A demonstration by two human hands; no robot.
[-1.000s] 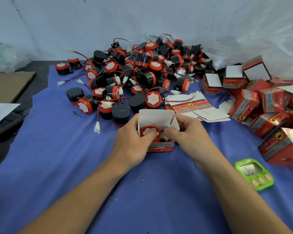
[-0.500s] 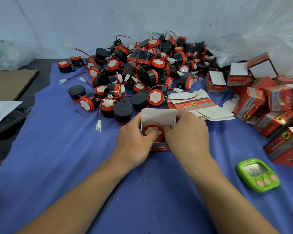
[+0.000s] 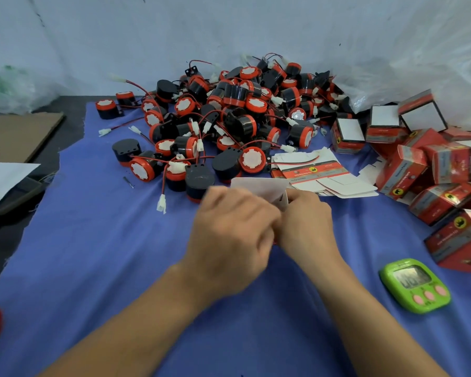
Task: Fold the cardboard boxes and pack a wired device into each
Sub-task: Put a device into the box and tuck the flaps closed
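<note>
Cardboard box [image 3: 267, 190] sits mid-desk on the blue cloth [image 3: 98, 254], almost hidden between both hands — only its white flap shows above the knuckles; left hand [image 3: 229, 238] curled over the box's left side, fingers bent, blurred; right hand [image 3: 306, 221] closed on the right side, fingertips pinching at the flap; device inside not visible; pile of wired devices [image 3: 229, 118] toward the far edge; finished red boxes [image 3: 424, 170] at the right edge; flat box blanks [image 3: 318, 172] just beyond the hands; green timer [image 3: 415, 285] near right.
</note>
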